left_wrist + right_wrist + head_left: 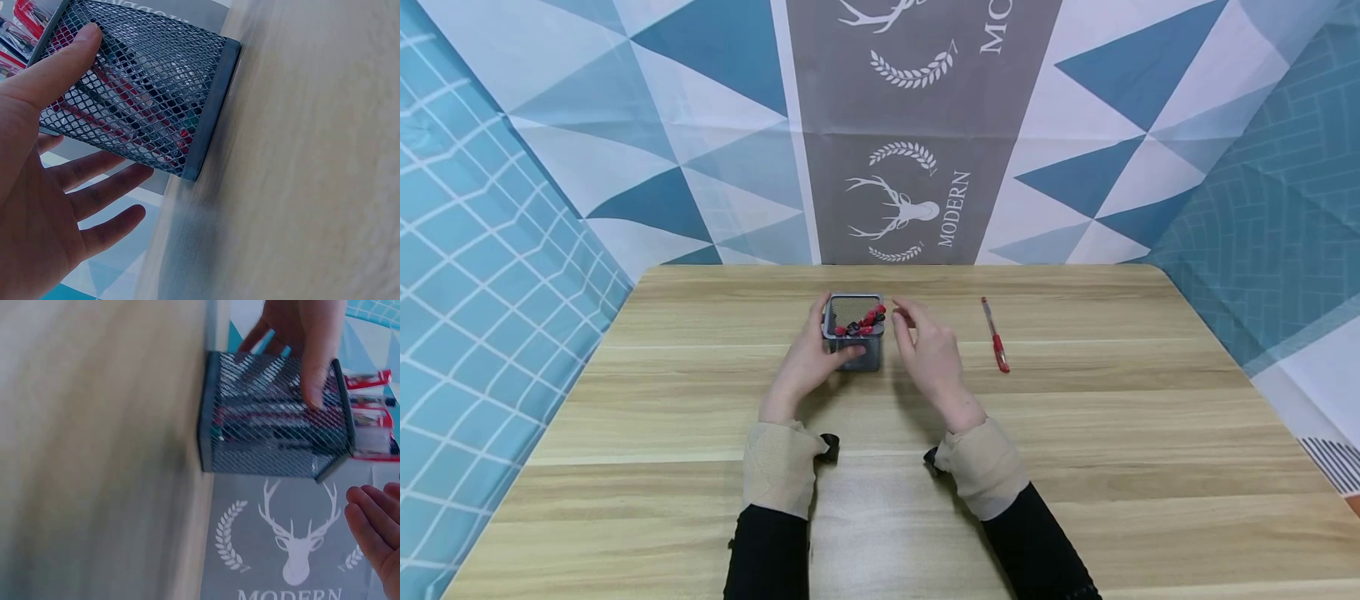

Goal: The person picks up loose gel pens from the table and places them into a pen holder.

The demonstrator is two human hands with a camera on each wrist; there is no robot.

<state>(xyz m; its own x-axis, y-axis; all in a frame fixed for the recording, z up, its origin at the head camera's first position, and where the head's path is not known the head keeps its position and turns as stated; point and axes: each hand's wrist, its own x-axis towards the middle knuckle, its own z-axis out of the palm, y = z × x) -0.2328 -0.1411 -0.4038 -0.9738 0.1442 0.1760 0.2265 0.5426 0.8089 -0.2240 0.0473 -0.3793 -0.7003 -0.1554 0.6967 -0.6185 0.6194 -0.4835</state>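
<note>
A black wire-mesh pen holder stands upright on the table, with several red and black pens in it. My left hand holds the holder from the left, its thumb across the near mesh wall and its other fingers along the left side. Just right of the holder is my right hand, apart from it, with nothing in its loosely bent fingers. In the right wrist view, the pens' ends stick out past the rim. The mesh partly hides their lower parts.
A red pen with a clear barrel lies on the wooden table, to the right of my right hand. Behind the table's far edge hangs a patterned cloth with deer prints.
</note>
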